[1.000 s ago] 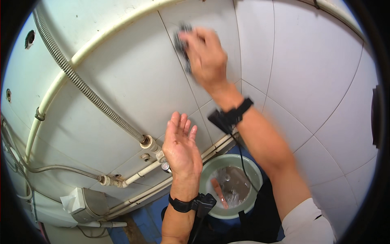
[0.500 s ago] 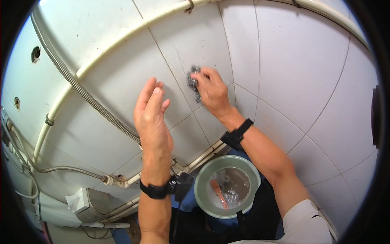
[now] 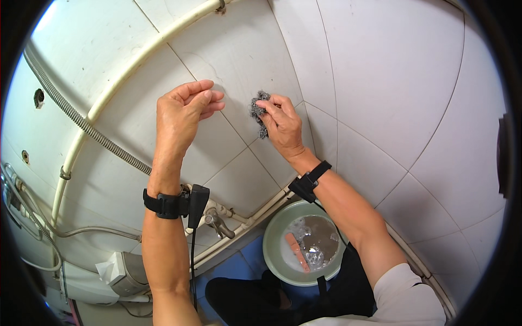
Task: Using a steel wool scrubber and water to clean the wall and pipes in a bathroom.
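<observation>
Pinched in the fingers of my right hand is a grey steel wool scourer, held close to the white tiled wall; whether it touches the tiles I cannot tell. To its left, my left hand is raised before the same wall, fingers stretched loosely to the right and the thumb near them. It holds nothing that I can see. Below my right forearm stands a pale green basin of cloudy, sudsy water. A pinkish-orange handled tool, perhaps a brush, lies in it, its far end hard to make out.
A cream pipe arches across the wall, crossed by a ribbed metal hose. A metal tap juts out beside my left wrist, above low pipes. A tissue box hangs lower left. Blue tiles cover the floor.
My left hand has moved left and up, its fingers turning from upward to rightward. The tap has come into view. My right hand still holds the scourer in nearly the same place.
</observation>
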Tool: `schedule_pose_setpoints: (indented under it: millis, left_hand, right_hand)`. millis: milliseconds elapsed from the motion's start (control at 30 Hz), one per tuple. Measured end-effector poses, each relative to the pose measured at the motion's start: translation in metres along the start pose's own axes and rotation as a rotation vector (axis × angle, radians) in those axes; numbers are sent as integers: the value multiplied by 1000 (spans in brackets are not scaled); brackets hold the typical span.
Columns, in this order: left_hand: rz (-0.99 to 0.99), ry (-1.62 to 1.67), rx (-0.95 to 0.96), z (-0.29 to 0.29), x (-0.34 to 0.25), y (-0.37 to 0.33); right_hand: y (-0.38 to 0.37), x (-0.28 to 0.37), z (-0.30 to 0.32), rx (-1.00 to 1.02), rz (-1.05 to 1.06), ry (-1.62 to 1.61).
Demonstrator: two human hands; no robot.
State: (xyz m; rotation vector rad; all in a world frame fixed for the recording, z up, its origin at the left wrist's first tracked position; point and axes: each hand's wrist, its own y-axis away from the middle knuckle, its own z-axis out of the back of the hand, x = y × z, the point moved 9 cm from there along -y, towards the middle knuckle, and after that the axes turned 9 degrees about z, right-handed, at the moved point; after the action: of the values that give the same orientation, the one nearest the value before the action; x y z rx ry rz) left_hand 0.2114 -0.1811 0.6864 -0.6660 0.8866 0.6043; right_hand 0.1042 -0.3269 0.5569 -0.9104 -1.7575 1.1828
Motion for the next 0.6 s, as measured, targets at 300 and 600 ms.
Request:
schedule_pose_setpoints:
  millis: [300, 600]
  left_hand:
    - [29, 4, -62, -9, 2, -3]
    - [41, 41, -68, -21, 9, -6]
  right_hand:
    - [-120, -2, -11, -177, 227, 94]
    - [-88, -8, -1, -1, 120, 168]
